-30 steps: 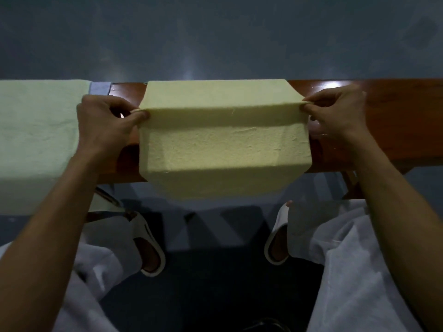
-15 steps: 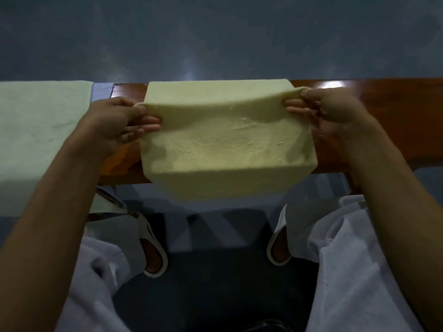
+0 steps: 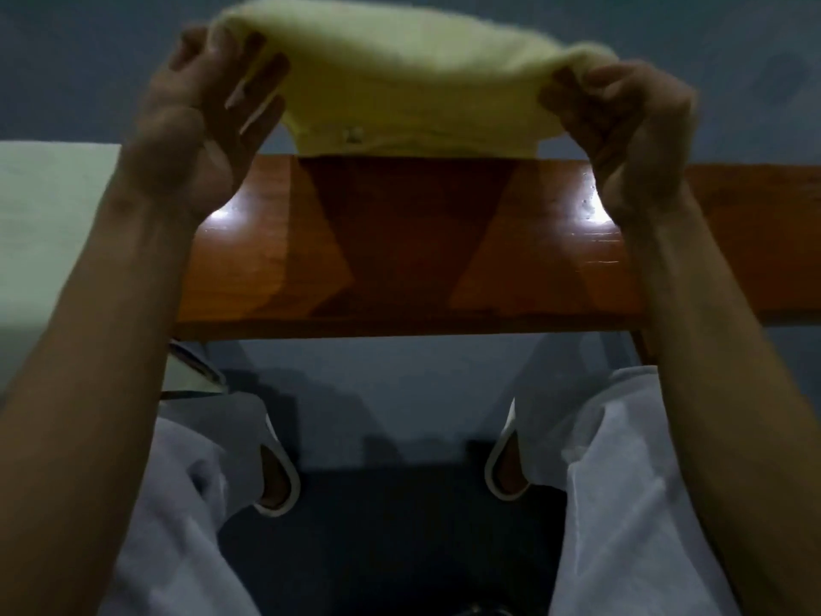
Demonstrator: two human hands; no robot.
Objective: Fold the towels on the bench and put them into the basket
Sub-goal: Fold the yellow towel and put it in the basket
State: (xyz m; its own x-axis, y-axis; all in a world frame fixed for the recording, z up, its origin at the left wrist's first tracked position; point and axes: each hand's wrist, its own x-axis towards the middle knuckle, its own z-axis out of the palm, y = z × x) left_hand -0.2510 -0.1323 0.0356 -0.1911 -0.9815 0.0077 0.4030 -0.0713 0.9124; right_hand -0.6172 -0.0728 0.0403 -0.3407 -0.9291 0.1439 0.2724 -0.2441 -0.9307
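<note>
Yellow towel (image 3: 400,77) hangs stretched and blurred in the upper middle of the frame, lifted clear above the wooden counter (image 3: 400,260). Left hand (image 3: 200,126) holds its left end, grip closed on the cloth with fingers spread along the edge. Right hand (image 3: 622,122) pinches the right end, grip closed on it too. At the left edge, a pale green towel (image 3: 49,224) lies draped over the counter. White trousers (image 3: 622,504) and slippers (image 3: 277,482) fill the lower frame.

Dim scene; glare spots on the bench (image 3: 400,260), motion blur on the towel (image 3: 408,77).
</note>
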